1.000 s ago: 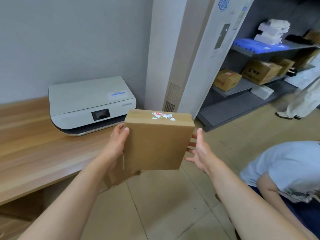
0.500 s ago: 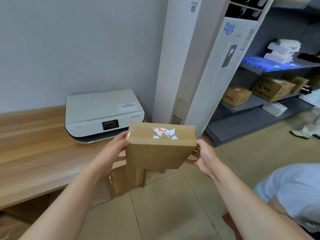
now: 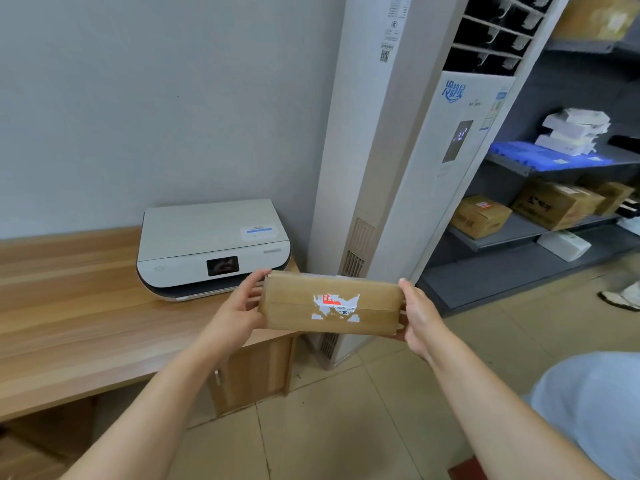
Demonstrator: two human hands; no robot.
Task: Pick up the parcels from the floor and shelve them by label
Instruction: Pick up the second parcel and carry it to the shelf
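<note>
I hold a flat brown cardboard parcel (image 3: 330, 303) in front of me at mid-frame, its narrow taped side turned up toward the camera. A torn white and red label sits on that side. My left hand (image 3: 239, 313) grips the parcel's left end, thumb on top. My right hand (image 3: 417, 315) grips the right end, fingers under it. The grey metal shelf (image 3: 512, 233) stands at the right, with brown boxes (image 3: 479, 216) on its middle level and white packets over a blue tray on the level above.
A white printer (image 3: 211, 244) sits on the wooden desk (image 3: 69, 306) at the left. A tall white air conditioner (image 3: 415, 168) stands between desk and shelf. Another person in a light shirt (image 3: 595, 410) is low at the right; a shoe (image 3: 623, 296) shows by the shelf.
The parcel has tipped from its broad face toward me to its narrow labelled side up. My right hand has closed on its right end. The view has risen.
</note>
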